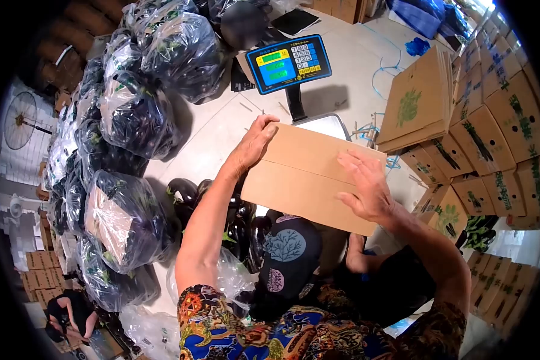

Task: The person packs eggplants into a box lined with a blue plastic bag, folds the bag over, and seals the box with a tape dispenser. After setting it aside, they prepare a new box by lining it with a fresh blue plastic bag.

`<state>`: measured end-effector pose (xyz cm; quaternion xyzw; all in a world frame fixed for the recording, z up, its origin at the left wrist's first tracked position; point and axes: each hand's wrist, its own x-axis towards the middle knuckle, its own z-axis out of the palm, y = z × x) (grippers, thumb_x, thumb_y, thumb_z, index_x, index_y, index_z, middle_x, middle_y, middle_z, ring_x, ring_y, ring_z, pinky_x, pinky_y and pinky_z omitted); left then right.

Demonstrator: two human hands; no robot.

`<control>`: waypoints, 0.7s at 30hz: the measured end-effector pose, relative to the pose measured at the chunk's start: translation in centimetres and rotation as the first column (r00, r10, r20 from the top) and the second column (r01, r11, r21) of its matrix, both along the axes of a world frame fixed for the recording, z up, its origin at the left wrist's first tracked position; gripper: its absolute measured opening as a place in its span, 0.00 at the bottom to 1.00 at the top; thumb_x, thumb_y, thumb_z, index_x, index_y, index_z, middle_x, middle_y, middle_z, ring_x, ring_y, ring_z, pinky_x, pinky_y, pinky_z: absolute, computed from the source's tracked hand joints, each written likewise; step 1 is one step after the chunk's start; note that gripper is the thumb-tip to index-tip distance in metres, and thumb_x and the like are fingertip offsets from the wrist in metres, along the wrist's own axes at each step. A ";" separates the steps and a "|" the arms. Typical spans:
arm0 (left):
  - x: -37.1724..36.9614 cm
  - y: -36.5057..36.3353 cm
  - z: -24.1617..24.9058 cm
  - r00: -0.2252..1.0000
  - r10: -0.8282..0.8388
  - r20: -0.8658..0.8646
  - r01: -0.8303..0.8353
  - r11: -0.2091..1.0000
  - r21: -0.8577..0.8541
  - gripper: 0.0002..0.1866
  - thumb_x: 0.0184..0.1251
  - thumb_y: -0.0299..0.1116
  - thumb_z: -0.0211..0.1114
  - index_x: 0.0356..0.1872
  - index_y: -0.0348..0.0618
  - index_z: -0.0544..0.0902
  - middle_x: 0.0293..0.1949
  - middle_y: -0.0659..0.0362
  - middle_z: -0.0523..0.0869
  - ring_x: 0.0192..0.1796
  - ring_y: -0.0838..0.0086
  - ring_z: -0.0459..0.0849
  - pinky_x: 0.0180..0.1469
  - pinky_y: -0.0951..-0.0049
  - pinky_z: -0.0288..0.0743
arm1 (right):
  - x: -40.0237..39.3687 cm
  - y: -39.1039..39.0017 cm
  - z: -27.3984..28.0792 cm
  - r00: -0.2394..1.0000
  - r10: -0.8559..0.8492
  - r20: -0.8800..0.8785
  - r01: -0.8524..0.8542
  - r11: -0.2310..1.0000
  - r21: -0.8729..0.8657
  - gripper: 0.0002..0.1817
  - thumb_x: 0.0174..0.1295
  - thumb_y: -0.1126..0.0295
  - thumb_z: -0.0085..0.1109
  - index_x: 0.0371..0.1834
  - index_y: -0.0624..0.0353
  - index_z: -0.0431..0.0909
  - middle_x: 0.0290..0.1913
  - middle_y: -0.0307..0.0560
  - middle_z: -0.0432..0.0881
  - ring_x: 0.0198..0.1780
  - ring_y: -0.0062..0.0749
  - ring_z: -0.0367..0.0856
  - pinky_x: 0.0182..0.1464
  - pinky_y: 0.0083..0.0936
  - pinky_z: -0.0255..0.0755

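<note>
A plain brown cardboard box (306, 174) lies in front of me, with a straight seam or crease running across its top face. My left hand (258, 142) grips its far left corner, the fingers curled over the edge. On the right part of the top, my right hand (368, 187) rests with fingers stretched out, slightly blurred. Behind the box stands a digital scale display (289, 63) on a post, and part of the scale's platform (330, 126) shows past the box's far edge. What lies under the box is mostly hidden.
Clear plastic bags of dark eggplants (135, 114) are piled along the left. Loose eggplants (185, 191) lie by my left forearm. Printed cartons (483, 141) and flattened cardboard (420, 99) stack on the right. Another person (72, 315) is at the lower left.
</note>
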<state>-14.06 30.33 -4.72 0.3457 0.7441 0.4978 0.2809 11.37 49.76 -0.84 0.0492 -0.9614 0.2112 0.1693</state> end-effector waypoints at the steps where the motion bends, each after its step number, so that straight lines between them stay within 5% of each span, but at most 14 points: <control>1: 0.3 0.0 -0.1 0.999 0.014 -0.047 -0.015 1.000 -0.023 0.26 0.73 0.51 0.48 0.61 0.41 0.70 0.55 0.52 0.76 0.60 0.66 0.72 0.64 0.69 0.63 | 0.1 0.3 -0.2 0.999 0.000 -0.033 -0.002 0.998 -0.067 0.32 0.54 0.56 0.67 0.59 0.65 0.73 0.63 0.57 0.72 0.65 0.52 0.67 0.63 0.42 0.59; 5: 1.0 0.6 -0.2 0.969 0.125 -0.214 -0.144 0.987 -0.071 0.22 0.71 0.48 0.50 0.54 0.40 0.74 0.53 0.48 0.76 0.56 0.62 0.74 0.62 0.67 0.65 | -0.6 1.6 -2.0 0.944 -0.239 -0.230 0.243 0.970 -0.011 0.26 0.53 0.64 0.66 0.54 0.65 0.74 0.60 0.56 0.73 0.61 0.53 0.70 0.61 0.43 0.61; 8: 1.5 0.7 -0.5 0.935 0.161 -0.317 -0.183 0.982 -0.040 0.19 0.71 0.43 0.51 0.52 0.40 0.76 0.49 0.50 0.79 0.51 0.63 0.76 0.58 0.69 0.68 | -0.7 0.7 -0.9 0.961 -0.241 -0.132 0.251 0.966 0.064 0.24 0.55 0.64 0.64 0.54 0.64 0.74 0.60 0.56 0.73 0.60 0.53 0.70 0.62 0.44 0.60; 10: 2.2 0.9 1.0 0.955 0.199 -0.219 -0.225 0.969 -0.099 0.17 0.71 0.42 0.52 0.49 0.39 0.77 0.43 0.52 0.80 0.46 0.67 0.77 0.54 0.71 0.69 | -0.5 1.5 -1.4 0.970 -0.205 -0.135 0.192 0.976 -0.101 0.23 0.56 0.63 0.63 0.54 0.62 0.75 0.59 0.56 0.74 0.61 0.53 0.69 0.63 0.46 0.57; 11: 1.8 0.7 0.4 0.949 0.200 -0.245 -0.221 0.973 -0.060 0.16 0.72 0.41 0.53 0.48 0.39 0.78 0.41 0.54 0.80 0.45 0.70 0.77 0.53 0.73 0.69 | -0.7 2.6 -2.2 0.961 -0.206 -0.185 0.173 0.968 -0.182 0.20 0.61 0.62 0.61 0.53 0.63 0.76 0.51 0.56 0.79 0.54 0.44 0.76 0.58 0.39 0.65; 14: 1.9 0.7 -0.2 0.956 0.253 -0.148 -0.254 0.967 0.012 0.14 0.75 0.40 0.52 0.45 0.40 0.78 0.39 0.60 0.80 0.44 0.77 0.75 0.51 0.77 0.69 | 0.7 5.6 -1.8 0.868 -0.464 0.177 0.429 0.522 -0.737 0.18 0.66 0.63 0.57 0.51 0.66 0.77 0.41 0.53 0.83 0.43 0.31 0.81 0.47 0.28 0.71; 15: 1.9 0.7 0.0 0.956 0.247 -0.155 -0.252 0.968 -0.011 0.13 0.76 0.40 0.52 0.45 0.41 0.78 0.39 0.63 0.79 0.43 0.79 0.74 0.50 0.79 0.68 | 1.2 7.5 -3.2 0.863 -0.502 0.056 0.339 0.493 -0.801 0.15 0.68 0.66 0.54 0.50 0.67 0.77 0.31 0.49 0.82 0.35 0.24 0.79 0.38 0.22 0.72; 16: 2.1 0.9 0.4 0.952 0.234 -0.196 -0.242 0.970 -0.015 0.14 0.75 0.41 0.52 0.45 0.41 0.78 0.39 0.63 0.78 0.43 0.79 0.74 0.49 0.79 0.68 | 2.4 8.9 -3.1 0.827 -0.529 0.188 0.462 0.450 -0.765 0.12 0.67 0.68 0.54 0.45 0.66 0.78 0.28 0.46 0.80 0.33 0.25 0.78 0.38 0.24 0.72; 18: 1.8 0.9 0.3 0.949 0.228 -0.217 -0.240 0.970 -0.030 0.14 0.75 0.41 0.52 0.46 0.41 0.78 0.39 0.63 0.78 0.43 0.80 0.74 0.49 0.80 0.68 | 6.6 12.3 -9.6 0.823 -0.529 0.207 0.511 0.530 -0.677 0.10 0.67 0.67 0.54 0.38 0.65 0.77 0.25 0.46 0.77 0.29 0.27 0.76 0.36 0.26 0.72; 20: 1.6 0.9 0.1 0.955 0.249 -0.162 -0.261 0.964 -0.055 0.15 0.75 0.41 0.50 0.46 0.40 0.78 0.39 0.63 0.78 0.43 0.79 0.74 0.49 0.79 0.68 | 10.3 12.6 -18.1 0.917 -0.398 -0.007 0.296 0.694 -0.656 0.12 0.62 0.64 0.58 0.32 0.64 0.74 0.24 0.48 0.77 0.26 0.34 0.78 0.33 0.30 0.73; 21: 1.2 0.8 -0.3 0.951 0.254 -0.179 -0.268 0.961 -0.061 0.15 0.75 0.41 0.50 0.47 0.40 0.78 0.39 0.63 0.78 0.43 0.79 0.74 0.49 0.79 0.68 | 11.5 11.8 -23.5 0.849 -0.353 0.394 0.507 0.753 -0.418 0.14 0.59 0.63 0.62 0.39 0.63 0.75 0.33 0.51 0.78 0.37 0.39 0.78 0.39 0.32 0.73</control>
